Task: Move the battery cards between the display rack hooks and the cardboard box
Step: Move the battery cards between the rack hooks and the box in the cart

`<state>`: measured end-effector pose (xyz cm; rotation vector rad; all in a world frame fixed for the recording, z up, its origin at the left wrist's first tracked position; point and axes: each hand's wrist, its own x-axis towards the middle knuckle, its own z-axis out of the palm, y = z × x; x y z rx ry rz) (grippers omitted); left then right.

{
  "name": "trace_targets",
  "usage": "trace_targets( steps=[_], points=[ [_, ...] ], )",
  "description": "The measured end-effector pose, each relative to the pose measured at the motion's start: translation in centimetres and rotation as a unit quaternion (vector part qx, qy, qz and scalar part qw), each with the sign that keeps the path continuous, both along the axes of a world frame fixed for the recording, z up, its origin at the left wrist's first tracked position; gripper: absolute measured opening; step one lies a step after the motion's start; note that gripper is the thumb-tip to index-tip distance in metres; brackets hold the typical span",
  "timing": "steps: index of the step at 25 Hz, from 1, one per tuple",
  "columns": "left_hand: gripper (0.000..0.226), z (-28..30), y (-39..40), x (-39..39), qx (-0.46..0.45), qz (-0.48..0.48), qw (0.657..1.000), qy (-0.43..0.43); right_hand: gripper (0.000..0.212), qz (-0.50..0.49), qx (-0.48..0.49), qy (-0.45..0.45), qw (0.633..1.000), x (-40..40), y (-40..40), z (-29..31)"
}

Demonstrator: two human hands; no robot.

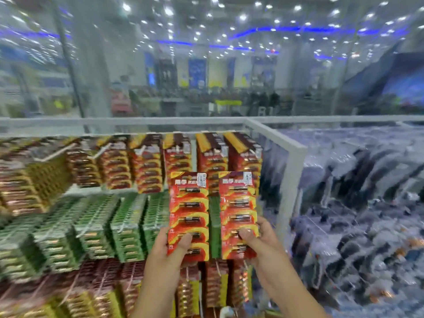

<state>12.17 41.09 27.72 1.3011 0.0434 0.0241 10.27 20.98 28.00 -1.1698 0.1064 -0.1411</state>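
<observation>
Motion blur smears the rack; the cardboard box is out of view. The left hand [171, 247] pinches one red-and-yellow battery card [188, 215] upright, the right hand [260, 237] another [238, 214], before the white display rack [296, 161].

Retail shop, display rack [296, 157] hung with carded batteries [146, 171] — bright ceiling lights [169, 11], aisles beyond

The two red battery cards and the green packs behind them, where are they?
Left battery card [188, 203], head view, upper middle of its front.
Right battery card [238, 200], head view, upper middle of its front.
Green packs [128, 223], head view, front of one hanging stack.
</observation>
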Motion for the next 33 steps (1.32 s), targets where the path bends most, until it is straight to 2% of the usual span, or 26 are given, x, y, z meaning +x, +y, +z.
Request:
trace_targets(
  steps=[4, 8, 12, 22, 27, 31, 33],
  points=[
    [0.028, 2.1, 5.0, 1.5, -0.001, 0.066, 0.998, -0.017, 0.045, 0.057, -0.031, -0.021, 0.998, 2.7, 4.5, 2.7],
    [0.025, 2.7, 8.3, 3.3, 0.003, 0.090, 0.995, -0.036, 0.040, 0.067, -0.056, -0.027, 0.996, 5.5, 8.5, 3.9],
    [0.020, 2.6, 9.9, 5.5, 0.008, 0.078, 0.997, -0.027, 0.036, 0.041, -0.052, -0.019, 0.998, 7.7, 10.9, 3.9],
    [0.031, 2.0, 10.9, 9.5, 0.022, 0.040, 0.998, -0.031, 0.032, 0.006, -0.055, 0.004, 0.998, 10.1, 12.0, 3.7],
    [0.028, 1.7, 11.0, 10.9, 0.024, 0.037, 0.999, -0.020, 0.028, -0.012, -0.066, 0.014, 0.998, 11.5, 12.6, 3.5],
    [0.034, 1.6, 11.2, 13.7, 0.038, 0.040, 0.998, -0.011, 0.013, -0.063, -0.092, 0.056, 0.992, 13.8, 13.7, 4.1],
    [0.032, 1.9, 11.3, 15.7, 0.059, 0.049, 0.997, -0.007, 0.021, -0.100, -0.096, 0.060, 0.989, 15.6, 14.1, 4.2]
  ],
)
